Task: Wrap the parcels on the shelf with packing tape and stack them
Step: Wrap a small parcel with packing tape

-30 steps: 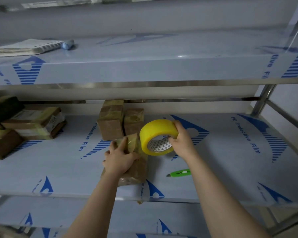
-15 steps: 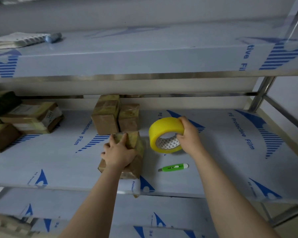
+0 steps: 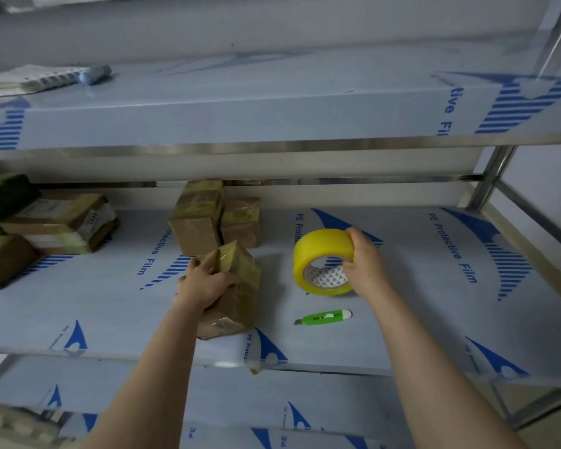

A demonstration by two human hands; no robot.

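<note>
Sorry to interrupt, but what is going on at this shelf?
A person is taping parcels. The left hand grips a taped parcel lying on the shelf, and the right hand holds a yellow tape roll on its edge beside it, not touching the parcel. A green cutter lies in front of the roll. Behind stand two more parcels, with a pile at the left.

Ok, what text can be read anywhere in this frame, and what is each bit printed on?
"PE Protective Film": blue print on the white film covering the middle metal shelf, repeated at left.
"tive Fil": cut-off blue print on the upper shelf's film-covered front edge.
"PE": film on the lower shelf.
White label on the taped brown cardboard parcel at left: too blurred to read.
</note>
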